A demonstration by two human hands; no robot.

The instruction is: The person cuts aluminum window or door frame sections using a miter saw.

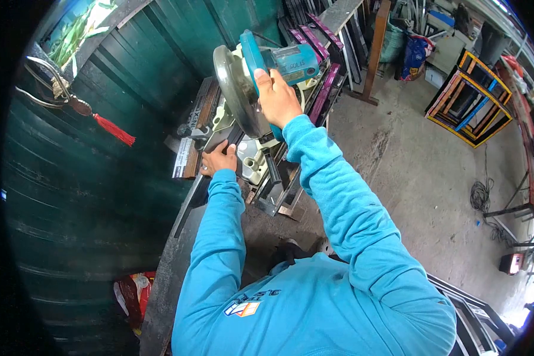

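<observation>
A teal miter saw (291,62) with a round grey blade guard (236,89) stands raised over its pale base (252,163). My right hand (276,98) is closed around the saw's handle beside the guard. My left hand (218,159) presses down on a long dark metal bar (190,196) that lies across the saw base against the fence. Both arms wear blue sleeves.
A dark green corrugated wall (89,196) runs along the left. Metal profiles (314,35) lean behind the saw. Painted square frames (469,98) stand at the right on the concrete floor (421,178), with a coiled cable (480,196) and a red bag (136,293) low left.
</observation>
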